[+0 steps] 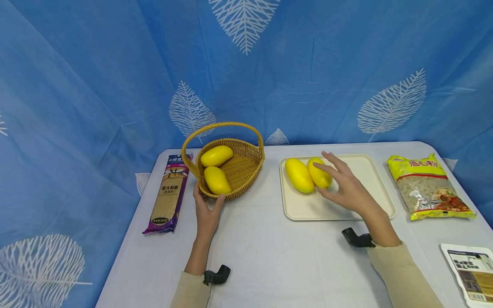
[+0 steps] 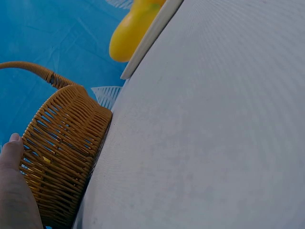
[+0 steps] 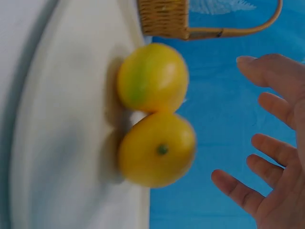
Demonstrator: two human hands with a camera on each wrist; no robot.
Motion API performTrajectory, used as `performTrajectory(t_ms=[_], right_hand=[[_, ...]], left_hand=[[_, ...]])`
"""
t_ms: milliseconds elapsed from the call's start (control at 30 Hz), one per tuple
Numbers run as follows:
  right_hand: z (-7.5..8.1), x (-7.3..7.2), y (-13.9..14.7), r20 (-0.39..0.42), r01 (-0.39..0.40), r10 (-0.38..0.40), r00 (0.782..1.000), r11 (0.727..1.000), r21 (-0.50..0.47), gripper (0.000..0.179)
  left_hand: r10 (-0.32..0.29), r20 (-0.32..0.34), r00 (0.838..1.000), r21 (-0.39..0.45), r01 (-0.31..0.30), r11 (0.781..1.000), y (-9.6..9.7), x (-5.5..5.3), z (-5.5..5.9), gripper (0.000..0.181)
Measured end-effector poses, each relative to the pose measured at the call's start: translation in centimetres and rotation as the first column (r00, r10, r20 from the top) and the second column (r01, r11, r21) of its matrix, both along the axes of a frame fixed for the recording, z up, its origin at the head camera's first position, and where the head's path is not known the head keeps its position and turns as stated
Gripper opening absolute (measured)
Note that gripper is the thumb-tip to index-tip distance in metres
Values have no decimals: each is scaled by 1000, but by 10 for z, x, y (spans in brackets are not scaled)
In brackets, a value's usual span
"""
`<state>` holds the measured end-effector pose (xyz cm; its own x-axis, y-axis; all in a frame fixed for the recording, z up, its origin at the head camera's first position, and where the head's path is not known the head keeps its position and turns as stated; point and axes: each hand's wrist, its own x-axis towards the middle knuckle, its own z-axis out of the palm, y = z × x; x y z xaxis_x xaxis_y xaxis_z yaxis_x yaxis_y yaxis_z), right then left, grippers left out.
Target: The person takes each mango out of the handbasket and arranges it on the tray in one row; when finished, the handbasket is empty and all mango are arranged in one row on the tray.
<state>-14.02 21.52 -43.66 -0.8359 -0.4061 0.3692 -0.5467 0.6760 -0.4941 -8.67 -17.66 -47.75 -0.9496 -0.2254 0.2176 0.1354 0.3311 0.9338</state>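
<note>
On the pale tray [image 1: 308, 207], the left mango [image 1: 299, 176] and the right mango [image 1: 319, 179] lie side by side and touching, while the upper mango [image 1: 217, 156] and the lower mango [image 1: 217, 180] sit at the left side of the wicker basket [image 1: 252, 186]. What could go wrong from here, I judge, starts with that touching pair: with so little room between them, fingers closing on one could nudge the other and set it rolling, since both look smooth and rounded. A hold taken too near a tapering end might also let the fruit slip free. At the basket, with both mangoes sitting toward one side, a hard pull or lift on its left end could tip it or send them sliding across the wicker. The right hand [image 1: 348, 188] is spread wide over the tray, thumb and fingers well parted, holding nothing; the right wrist view shows a gap between its fingertips and the fruit, so it appears to touch neither mango. The left hand [image 1: 208, 216] grips the basket's near left end, thumb against the woven wall and fingers around its left side; how firmly, I cannot tell. Just beside the basket lies a pasta packet [image 1: 165, 194].
</note>
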Motion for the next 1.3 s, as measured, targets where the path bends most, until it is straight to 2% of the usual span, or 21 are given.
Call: performTrajectory(t_ms=[200, 433, 667, 733, 1033, 1167, 1233, 1300], right_hand=[[18, 2, -20, -38, -54, 52, 998, 998, -35, 68], [23, 0, -47, -28, -94, 93, 995, 994, -48, 66], [28, -6, -79, 27, -144, 147, 989, 987, -74, 63], [29, -9, -90, 44, -167, 171, 984, 983, -80, 62], [16, -24, -145, 72, -307, 316, 946, 945, -111, 55], [9, -31, -167, 97, -338, 350, 932, 933, -121, 53], [7, -34, -177, 112, -345, 358, 927, 931, -124, 53], [7, -38, -186, 129, -348, 363, 923, 929, -123, 53]], left_hand=[[0, -5, 1000, 0, 0, 1000, 0, 0, 0, 85], [0, 11, 1000, -6, 0, 1000, -2, -2, -3, 86], [25, 24, 999, -2, -25, 1000, -12, -15, -38, 90], [32, 24, 999, -7, -32, 999, -13, -16, -41, 90], [37, -30, 999, -46, -38, 998, -13, -17, -43, 96], [25, -65, 998, -56, -28, 998, -13, -18, -43, 99], [18, -81, 997, -56, -22, 998, -12, -18, -41, 101], [7, -91, 996, -56, -12, 998, -9, -14, -31, 101]])
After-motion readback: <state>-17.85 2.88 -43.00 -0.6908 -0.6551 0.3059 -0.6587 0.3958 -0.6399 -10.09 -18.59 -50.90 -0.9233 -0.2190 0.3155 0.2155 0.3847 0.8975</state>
